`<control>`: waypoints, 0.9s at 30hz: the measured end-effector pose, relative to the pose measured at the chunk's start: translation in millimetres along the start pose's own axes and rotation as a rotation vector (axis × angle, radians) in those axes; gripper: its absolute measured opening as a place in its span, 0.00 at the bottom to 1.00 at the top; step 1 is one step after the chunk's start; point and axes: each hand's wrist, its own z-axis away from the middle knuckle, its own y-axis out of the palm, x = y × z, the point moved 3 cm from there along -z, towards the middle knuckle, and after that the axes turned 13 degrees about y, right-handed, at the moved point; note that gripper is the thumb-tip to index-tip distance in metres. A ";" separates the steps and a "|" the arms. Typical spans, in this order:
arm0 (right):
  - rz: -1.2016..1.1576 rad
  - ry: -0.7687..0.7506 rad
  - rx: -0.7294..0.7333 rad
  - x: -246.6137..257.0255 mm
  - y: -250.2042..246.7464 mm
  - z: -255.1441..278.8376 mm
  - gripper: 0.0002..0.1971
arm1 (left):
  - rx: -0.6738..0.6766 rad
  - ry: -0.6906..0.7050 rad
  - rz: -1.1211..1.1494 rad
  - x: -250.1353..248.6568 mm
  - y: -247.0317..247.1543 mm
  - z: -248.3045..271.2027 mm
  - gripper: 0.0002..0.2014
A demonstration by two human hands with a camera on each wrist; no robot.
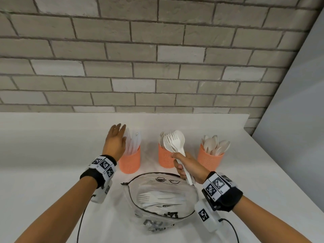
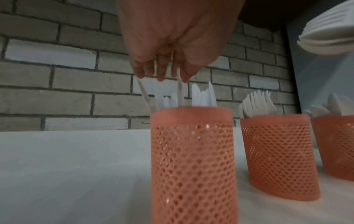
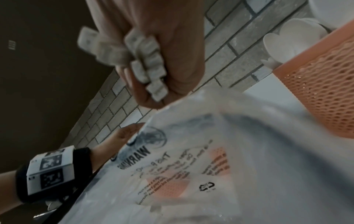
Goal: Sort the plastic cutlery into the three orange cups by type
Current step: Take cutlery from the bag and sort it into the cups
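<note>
Three orange mesh cups stand in a row: the left cup (image 1: 130, 161) (image 2: 193, 151) holds knives (image 1: 134, 141), the middle cup (image 1: 165, 159) holds forks, the right cup (image 1: 209, 159) (image 3: 321, 94) holds spoons. My left hand (image 1: 117, 135) (image 2: 162, 71) hovers over the left cup with straight fingers touching the knife tops. In front of the middle cup, my right hand (image 1: 182, 165) (image 3: 153, 53) grips a bundle of white cutlery (image 1: 175, 141) by the handles, mostly forks, heads upward. A clear plastic bag (image 1: 163, 199) near me holds more cutlery.
The white counter (image 1: 52, 155) ends at a grey brick wall (image 1: 157, 67) behind the cups, with its right edge running diagonally past the spoon cup. Cables trail from both wrist cameras across the counter near me.
</note>
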 end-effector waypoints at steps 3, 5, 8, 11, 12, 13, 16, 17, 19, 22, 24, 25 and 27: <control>0.031 -0.071 -0.096 2.0 0.7 -1.9 0.04 | -0.098 -0.014 0.052 -16.1 -19.2 -5.8 0.22; 0.083 -0.146 -0.189 4.4 1.2 -5.1 0.02 | -0.165 -0.028 0.212 -36.8 -33.3 -8.9 0.16; 0.170 -0.267 -0.339 8.7 2.9 -11.4 0.06 | -0.068 -0.113 0.562 -78.4 -45.9 -5.5 0.08; 0.220 -0.332 -0.439 11.3 5.8 -18.4 0.07 | 0.122 -0.183 0.718 -118.1 -40.1 4.3 0.15; 0.254 -0.333 -0.473 12.2 7.6 -20.1 0.08 | 0.152 -0.194 0.722 -128.0 -35.0 6.2 0.17; 0.290 -0.330 -0.503 12.3 9.4 -22.2 0.10 | 0.160 -0.205 0.717 -135.0 -29.1 6.6 0.18; 0.341 -0.337 -0.552 10.7 14.8 -25.3 0.18 | 0.144 -0.239 0.679 -146.3 -11.3 4.1 0.19; 0.343 -0.342 -0.560 9.6 15.4 -25.4 0.20 | 0.138 -0.241 0.659 -147.9 -6.9 3.1 0.18; 0.358 -0.345 -0.559 8.6 16.3 -23.6 0.22 | 0.145 -0.240 0.637 -150.9 -1.5 2.1 0.19; 0.341 -0.331 -0.520 5.6 14.8 -23.0 0.27 | 0.178 -0.213 0.612 -153.6 4.5 0.1 0.18; 0.295 -0.317 -0.439 3.8 13.3 -22.9 0.28 | 0.176 -0.221 0.606 -151.9 7.2 0.0 0.17; 0.248 -0.314 -0.386 3.6 12.4 -22.6 0.23 | 0.170 -0.233 0.616 -150.3 9.1 -0.3 0.18; 0.138 -0.319 -0.273 5.4 12.5 -18.4 0.11 | 0.155 -0.253 0.645 -147.8 12.4 -0.5 0.19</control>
